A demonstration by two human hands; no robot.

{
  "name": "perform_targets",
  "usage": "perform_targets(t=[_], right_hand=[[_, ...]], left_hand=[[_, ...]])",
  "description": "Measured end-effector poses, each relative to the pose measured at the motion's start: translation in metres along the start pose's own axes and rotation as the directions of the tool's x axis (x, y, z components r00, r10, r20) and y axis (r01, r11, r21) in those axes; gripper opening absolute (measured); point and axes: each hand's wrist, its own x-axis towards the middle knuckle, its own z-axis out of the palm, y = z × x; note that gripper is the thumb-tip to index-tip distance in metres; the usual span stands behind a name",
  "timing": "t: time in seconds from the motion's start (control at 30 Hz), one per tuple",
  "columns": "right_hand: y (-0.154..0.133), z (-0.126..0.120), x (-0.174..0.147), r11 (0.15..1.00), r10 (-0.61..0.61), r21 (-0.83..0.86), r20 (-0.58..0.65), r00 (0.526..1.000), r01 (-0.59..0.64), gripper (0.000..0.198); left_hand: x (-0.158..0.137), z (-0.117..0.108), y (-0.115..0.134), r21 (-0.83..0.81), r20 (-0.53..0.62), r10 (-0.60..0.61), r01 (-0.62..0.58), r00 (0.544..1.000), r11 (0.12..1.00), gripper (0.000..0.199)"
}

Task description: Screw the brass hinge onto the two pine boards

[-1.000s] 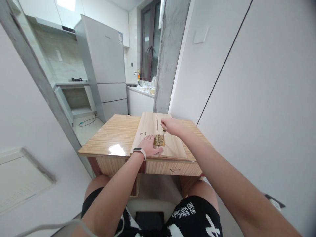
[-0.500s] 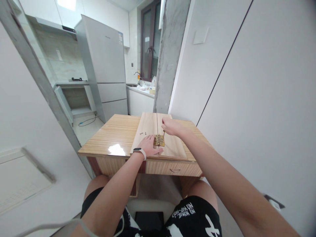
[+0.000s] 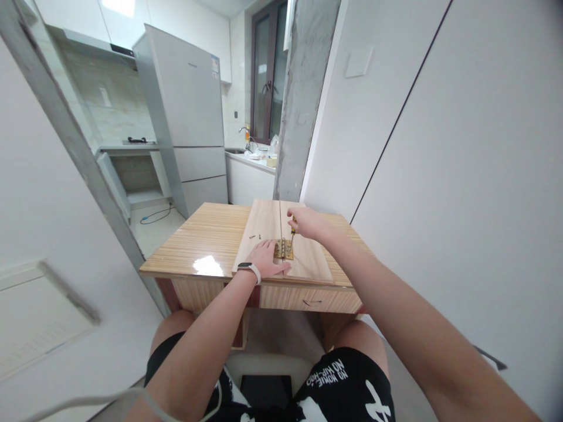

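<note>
Fastening a brass hinge (image 3: 284,249) across the seam of two light boards (image 3: 264,231) on the surface (image 3: 206,237): the left hand (image 3: 265,258) lay flat, pinning it, while the right hand (image 3: 303,223) gripped a small screwdriver (image 3: 292,235) at its far-right corner — loose screws (image 3: 255,237) lay unused to the left, suggesting several remained.

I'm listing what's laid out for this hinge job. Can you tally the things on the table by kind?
Boards: 2
Hinge: 1
Screwdriver: 1, in the right hand
Loose screws: 2, as far as I can tell
Total: 6
The left hand presses on the boards beside the hinge.
</note>
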Motion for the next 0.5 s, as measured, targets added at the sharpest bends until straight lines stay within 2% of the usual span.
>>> perform_targets(t=[0.1,0.17,0.33,0.5], right_hand=[[-0.006,0.007,-0.001,0.988,0.137,-0.061,-0.046,0.989,-0.140,0.024],[-0.009,0.011,-0.001,0.980,0.176,-0.080,-0.058,0.983,-0.180,0.027],[-0.006,0.007,-0.005,0.995,0.073,-0.068,0.024,0.997,-0.071,0.028],[0.005,-0.006,-0.009,0.999,-0.035,-0.034,0.120,0.992,0.039,0.025]], left_hand=[[0.000,0.000,0.001,-0.007,0.003,-0.003,0.003,1.000,1.000,0.092],[0.000,0.000,0.001,-0.008,0.003,-0.005,0.005,1.000,1.000,0.093],[-0.001,-0.001,0.000,-0.002,0.003,-0.004,0.004,1.000,1.000,0.093],[-0.001,-0.001,0.000,0.003,0.004,-0.007,0.007,1.000,1.000,0.092]])
